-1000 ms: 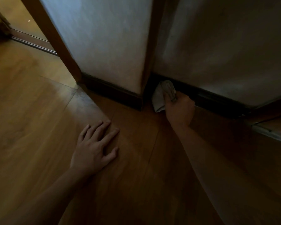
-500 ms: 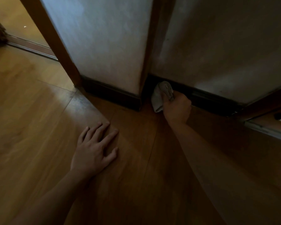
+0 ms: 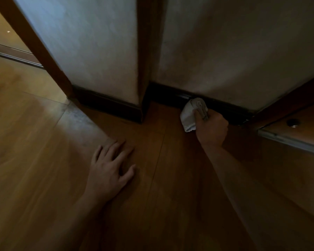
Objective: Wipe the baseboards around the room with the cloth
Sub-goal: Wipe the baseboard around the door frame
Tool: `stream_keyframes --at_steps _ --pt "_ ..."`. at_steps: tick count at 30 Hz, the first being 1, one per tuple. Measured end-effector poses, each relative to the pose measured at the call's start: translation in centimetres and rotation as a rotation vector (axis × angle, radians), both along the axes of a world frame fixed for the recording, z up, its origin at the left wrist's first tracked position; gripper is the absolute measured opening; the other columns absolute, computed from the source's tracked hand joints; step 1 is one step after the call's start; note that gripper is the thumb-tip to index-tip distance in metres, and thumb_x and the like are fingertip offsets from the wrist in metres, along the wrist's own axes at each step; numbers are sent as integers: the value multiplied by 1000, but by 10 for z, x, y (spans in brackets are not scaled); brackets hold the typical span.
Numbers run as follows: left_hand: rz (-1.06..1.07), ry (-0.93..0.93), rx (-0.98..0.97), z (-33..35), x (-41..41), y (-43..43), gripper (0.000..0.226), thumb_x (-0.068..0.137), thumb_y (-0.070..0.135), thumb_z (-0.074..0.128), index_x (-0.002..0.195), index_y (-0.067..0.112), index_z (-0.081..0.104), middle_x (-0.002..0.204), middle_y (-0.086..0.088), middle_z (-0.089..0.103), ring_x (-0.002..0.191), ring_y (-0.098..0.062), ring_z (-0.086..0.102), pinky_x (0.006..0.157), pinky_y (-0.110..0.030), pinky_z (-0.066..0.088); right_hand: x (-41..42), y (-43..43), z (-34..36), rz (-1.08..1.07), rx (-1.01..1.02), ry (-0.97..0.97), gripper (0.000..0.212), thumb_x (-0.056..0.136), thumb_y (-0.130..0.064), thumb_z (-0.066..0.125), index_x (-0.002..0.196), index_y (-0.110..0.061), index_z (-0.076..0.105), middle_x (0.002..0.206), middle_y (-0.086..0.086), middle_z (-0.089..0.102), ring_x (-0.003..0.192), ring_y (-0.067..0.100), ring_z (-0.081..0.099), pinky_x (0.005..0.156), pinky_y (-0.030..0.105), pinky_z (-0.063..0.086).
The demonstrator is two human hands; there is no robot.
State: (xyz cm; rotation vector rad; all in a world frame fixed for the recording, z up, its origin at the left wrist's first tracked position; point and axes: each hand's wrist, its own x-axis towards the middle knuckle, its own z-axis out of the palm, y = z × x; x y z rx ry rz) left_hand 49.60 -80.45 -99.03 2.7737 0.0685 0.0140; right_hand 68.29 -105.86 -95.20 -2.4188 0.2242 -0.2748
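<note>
My right hand (image 3: pixel 211 128) squeezes the soft, light cloth (image 3: pixel 192 113) against the dark baseboard (image 3: pixel 228 107), right of middle. My left hand (image 3: pixel 109 171) lies flat on the floor (image 3: pixel 34 142).

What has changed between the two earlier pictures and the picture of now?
The right hand, gripping the cloth, slid to the right along the dark baseboard, away from the corner where the cloth was pressed before. Nothing was taken up or let go. The left hand stays flat on the wooden floor, and the cloth is still against the baseboard.
</note>
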Motion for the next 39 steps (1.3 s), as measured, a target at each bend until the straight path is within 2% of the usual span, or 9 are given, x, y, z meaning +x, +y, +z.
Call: stream_keyframes --at_steps 4,9,16,23,26,29,31,35,39 --pt "0 0 44 -5 -1 -3 59 93 63 41 143 33 52 153 0 43 144 -20 35 120 -52 20 5 -3 1 46 -45 5 38 91 -43 67 89 -5 72 85 13 71 76 26 68 61 31 52" --pt "6 -9 75 -7 0 -3 59 93 64 40 142 34 52 152 1 43 144 -21 35 119 -51 21 4 -11 0 19 -41 -5 37 90 -43 67 85 -6 70 82 11 70 75 26 68 60 26 44" --pt "12 -29 73 -5 1 -6 59 92 62 42 142 33 54 151 0 46 144 -21 36 120 -49 19 5 -1 0 21 -50 -4 34 90 -44 67 88 -11 73 83 8 70 75 23 68 61 33 56" --pt "17 -28 84 -4 1 -7 59 92 61 43 141 31 56 150 -1 47 143 -22 37 119 -50 20 6 16 1 31 -72 -11 34 90 -45 67 88 -12 72 83 8 70 73 22 67 58 27 49" --pt "19 -25 83 -4 1 -8 59 91 61 44 140 32 56 150 -1 47 143 -22 37 119 -49 18 5 24 3 25 -57 -4 32 90 -44 67 79 -14 69 76 6 68 68 21 65 54 25 46" --pt "16 -18 84 -5 1 -8 58 91 62 44 140 32 56 150 -1 46 143 -22 37 120 -50 19 9 47 5 91 -71 0 34 90 -43 66 68 -18 61 74 8 66 67 23 65 52 29 50" --pt "15 -18 86 -6 1 -8 58 91 62 44 140 32 56 150 -1 46 143 -22 37 120 -50 20 12 65 6 134 -72 14 35 90 -45 64 71 -16 63 77 9 67 69 24 65 54 33 53" --pt "15 -12 82 -4 1 -7 58 92 62 44 139 32 57 150 -1 47 143 -22 37 119 -50 21 14 77 7 155 -78 44 34 90 -46 64 79 -15 69 82 9 70 73 24 66 57 31 52" --pt "21 -11 96 1 3 -9 59 90 60 43 136 27 62 147 -5 51 140 -26 42 116 -56 25 8 51 5 79 -55 47 38 91 -41 66 63 -19 55 72 7 65 65 23 64 51 27 47"
